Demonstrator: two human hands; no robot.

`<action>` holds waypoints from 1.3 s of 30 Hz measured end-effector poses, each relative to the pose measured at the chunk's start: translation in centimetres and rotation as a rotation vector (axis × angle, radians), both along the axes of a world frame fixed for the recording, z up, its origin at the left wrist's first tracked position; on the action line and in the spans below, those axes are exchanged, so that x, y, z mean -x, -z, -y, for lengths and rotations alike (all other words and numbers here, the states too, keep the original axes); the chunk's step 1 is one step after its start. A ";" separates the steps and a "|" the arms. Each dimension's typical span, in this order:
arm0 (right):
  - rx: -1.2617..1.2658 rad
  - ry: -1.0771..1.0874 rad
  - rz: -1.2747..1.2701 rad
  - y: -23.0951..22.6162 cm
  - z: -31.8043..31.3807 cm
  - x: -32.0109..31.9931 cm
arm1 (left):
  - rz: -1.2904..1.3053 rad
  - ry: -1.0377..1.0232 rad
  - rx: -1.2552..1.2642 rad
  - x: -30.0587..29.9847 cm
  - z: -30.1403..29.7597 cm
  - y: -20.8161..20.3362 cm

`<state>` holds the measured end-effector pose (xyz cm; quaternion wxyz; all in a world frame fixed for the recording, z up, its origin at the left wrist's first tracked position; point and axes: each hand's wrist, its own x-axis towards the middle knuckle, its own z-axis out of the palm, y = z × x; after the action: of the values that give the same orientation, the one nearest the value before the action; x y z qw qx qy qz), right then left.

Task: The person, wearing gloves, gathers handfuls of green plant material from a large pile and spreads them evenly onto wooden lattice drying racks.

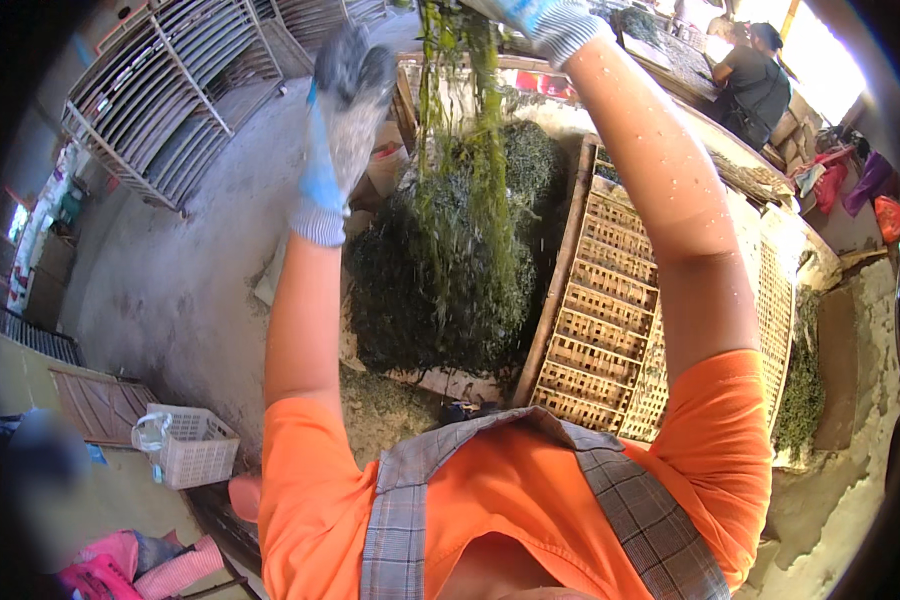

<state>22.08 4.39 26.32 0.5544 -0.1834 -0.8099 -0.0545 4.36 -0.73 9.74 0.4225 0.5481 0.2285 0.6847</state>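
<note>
Long green strands of seaweed point(460, 170) hang from the upper edge, dripping over a dark heap of seaweed point(420, 290). My right hand point(550, 20), in a pale blue glove with a striped cuff, is raised at the top where the strands hang and seems to grip them; its fingers are partly cut off by the picture's edge. Raised to the left of the strands is my left hand point(347, 125), in a blue and black glove. It is apart from them, and motion smears its fingers. Water drops speckle my right forearm.
A slatted bamboo rack point(595, 310) leans right of the heap. Tall tiered racks point(175, 90) stand at the far left. A pale plastic crate point(198, 447) sits lower left. Another person point(755, 85) works at a table at the far right.
</note>
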 end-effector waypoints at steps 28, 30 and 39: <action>0.241 0.226 0.479 21.1 -3.4 3.6 | -0.863 -0.266 -0.184 0.8 -5.1 -24.5; 0.252 0.259 0.410 27.3 -2.4 2.6 | -1.394 -0.470 -0.487 4.3 -6.7 -29.5; 0.871 0.198 0.578 39.7 2.4 -5.1 | -0.460 0.272 0.327 5.3 -6.7 -16.3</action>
<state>27.18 2.02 -13.37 0.1734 -0.4495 -0.8563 0.1864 -0.93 5.96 26.04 0.5303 0.6388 0.3497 0.4341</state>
